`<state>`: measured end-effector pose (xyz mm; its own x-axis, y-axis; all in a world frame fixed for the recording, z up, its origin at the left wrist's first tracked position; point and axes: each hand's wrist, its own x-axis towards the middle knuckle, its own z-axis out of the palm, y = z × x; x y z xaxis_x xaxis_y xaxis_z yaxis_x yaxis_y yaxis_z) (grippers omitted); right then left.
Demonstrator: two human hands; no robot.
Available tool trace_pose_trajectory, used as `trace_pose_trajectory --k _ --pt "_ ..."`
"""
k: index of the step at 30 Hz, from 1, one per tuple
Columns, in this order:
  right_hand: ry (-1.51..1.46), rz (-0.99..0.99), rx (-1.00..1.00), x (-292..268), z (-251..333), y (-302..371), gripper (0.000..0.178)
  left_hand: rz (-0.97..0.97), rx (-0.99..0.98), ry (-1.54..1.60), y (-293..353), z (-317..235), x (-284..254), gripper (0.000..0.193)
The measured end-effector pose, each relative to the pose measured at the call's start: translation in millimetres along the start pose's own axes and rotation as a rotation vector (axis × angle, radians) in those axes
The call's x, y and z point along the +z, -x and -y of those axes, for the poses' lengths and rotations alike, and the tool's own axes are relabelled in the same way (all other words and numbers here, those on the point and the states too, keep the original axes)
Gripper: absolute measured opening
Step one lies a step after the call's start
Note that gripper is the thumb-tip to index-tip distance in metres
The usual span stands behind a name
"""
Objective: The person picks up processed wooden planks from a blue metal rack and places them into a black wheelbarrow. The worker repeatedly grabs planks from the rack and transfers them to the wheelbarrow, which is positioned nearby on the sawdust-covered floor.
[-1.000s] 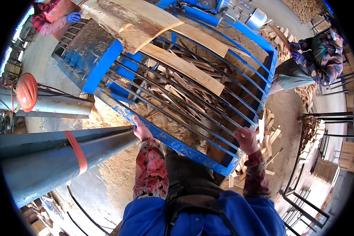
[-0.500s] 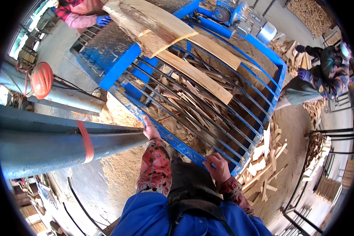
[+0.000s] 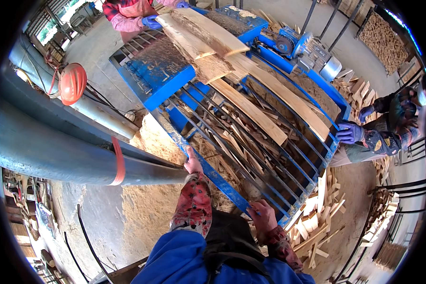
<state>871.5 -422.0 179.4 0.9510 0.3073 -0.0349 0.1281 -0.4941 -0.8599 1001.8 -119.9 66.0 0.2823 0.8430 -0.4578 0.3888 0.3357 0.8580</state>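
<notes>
1. We note the long plank (image 3: 288, 98) lies farther along the barred blue bench (image 3: 217, 179) than half a second ago; its free end now nears the bench's far right end.
2. A co-worker's purple glove (image 3: 350, 132) is now at that end, just beyond the plank's tip; we judge the plank within that person's reach.
3. The shorter plank (image 3: 249, 110) hardly shifts.
4. Our left grip (image 3: 193, 163) and right grip (image 3: 262, 215) stay on the bench's near edge, off both planks; whether either clamps around it, we cannot tell.
</notes>
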Motion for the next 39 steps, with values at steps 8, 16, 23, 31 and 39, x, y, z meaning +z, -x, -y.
trace_pose_trajectory --k 8,16,23,31,39 --pt "0.109 -0.188 0.073 22.6 9.3 36.9 0.014 0.006 -0.064 0.098 6.0 0.8 -0.2 0.091" --pt "0.115 -0.108 0.124 83.5 37.1 71.6 0.014 0.169 -0.066 0.204 8.3 6.1 -2.8 0.079" --pt "0.074 0.033 0.181 127.5 33.7 90.3 0.016 0.539 -0.075 0.183 -18.9 40.2 -74.5 0.054" --pt "0.129 0.319 0.069 135.6 10.3 72.3 0.018 0.300 -0.460 -0.047 -32.0 239.2 -294.6 0.048" --pt "0.128 0.504 0.048 126.6 -33.6 72.4 0.020 0.098 -0.631 -0.102 36.2 328.0 -418.8 0.054"
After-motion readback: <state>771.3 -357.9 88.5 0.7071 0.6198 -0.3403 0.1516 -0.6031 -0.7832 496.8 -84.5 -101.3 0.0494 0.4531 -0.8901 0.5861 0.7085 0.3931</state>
